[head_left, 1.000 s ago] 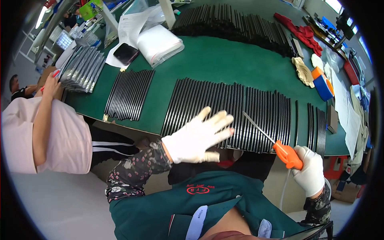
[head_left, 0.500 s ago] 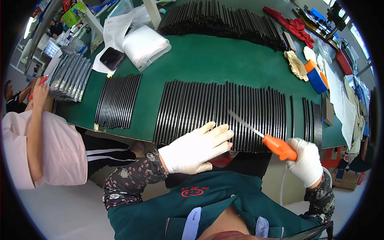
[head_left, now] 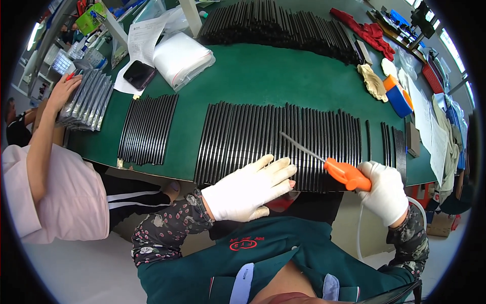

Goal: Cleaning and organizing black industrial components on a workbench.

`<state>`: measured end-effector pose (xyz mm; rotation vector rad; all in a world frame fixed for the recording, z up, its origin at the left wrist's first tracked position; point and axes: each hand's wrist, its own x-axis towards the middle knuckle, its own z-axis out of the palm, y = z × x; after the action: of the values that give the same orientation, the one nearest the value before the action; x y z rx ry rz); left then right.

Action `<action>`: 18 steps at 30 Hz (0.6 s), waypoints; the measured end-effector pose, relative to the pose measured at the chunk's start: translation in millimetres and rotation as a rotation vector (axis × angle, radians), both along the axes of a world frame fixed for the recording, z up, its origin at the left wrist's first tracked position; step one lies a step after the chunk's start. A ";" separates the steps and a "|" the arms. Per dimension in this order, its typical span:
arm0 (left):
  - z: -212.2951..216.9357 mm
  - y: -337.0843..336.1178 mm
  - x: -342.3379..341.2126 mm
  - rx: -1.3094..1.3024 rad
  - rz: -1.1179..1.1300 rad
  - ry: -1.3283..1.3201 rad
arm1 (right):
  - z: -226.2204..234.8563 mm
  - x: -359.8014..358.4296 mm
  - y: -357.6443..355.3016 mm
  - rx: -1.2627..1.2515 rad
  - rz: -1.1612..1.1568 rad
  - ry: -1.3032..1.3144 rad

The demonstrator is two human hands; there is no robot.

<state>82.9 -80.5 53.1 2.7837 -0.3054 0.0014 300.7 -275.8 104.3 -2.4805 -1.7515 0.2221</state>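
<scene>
A wide row of thin black rods (head_left: 243, 142) lies side by side on the green table in front of me. My left hand (head_left: 253, 185), in a white glove, rests flat across the near ends of the rods with its fingers stretched out. My right hand (head_left: 385, 192), also gloved, is wrapped round the handle of an orange air blow gun (head_left: 347, 174). The gun's thin metal nozzle points left, over the middle of the row. A pale hose (head_left: 360, 233) hangs below my right hand.
Smaller groups of black rods (head_left: 148, 129) lie at left and right; a large pile (head_left: 273, 23) is at the back. A phone (head_left: 139, 74), white plastic bags (head_left: 182, 58) and an orange-blue tape roll (head_left: 400, 99) are around. At left a co-worker's hand (head_left: 63, 91) touches bagged bundles (head_left: 88, 104).
My right hand has moved slightly left and up with the air blow gun, and the nozzle tip has shifted left. My left hand stays put. The co-worker's hand has moved right, onto the bagged bundles.
</scene>
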 end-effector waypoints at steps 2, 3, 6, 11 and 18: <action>-0.4 0.2 0.7 0.002 -0.003 -0.003 | -3.2 3.3 1.9 0.044 -0.020 0.002; -1.0 0.3 1.3 0.005 -0.008 -0.003 | -4.6 4.3 2.3 0.089 -0.041 0.008; -4.7 1.0 1.1 -0.018 -0.013 -0.024 | -5.7 0.9 2.7 0.036 -0.010 0.014; -4.1 1.4 -1.2 -0.006 -0.001 -0.031 | -4.8 0.8 -1.0 0.014 -0.026 0.050; 1.2 31.0 -41.0 -0.002 0.145 -0.265 | -9.0 -4.1 -13.5 0.028 0.043 0.070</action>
<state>41.9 -49.5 54.4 2.7966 -0.1665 0.4067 296.6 -289.4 95.3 -2.3873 -1.7684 0.2823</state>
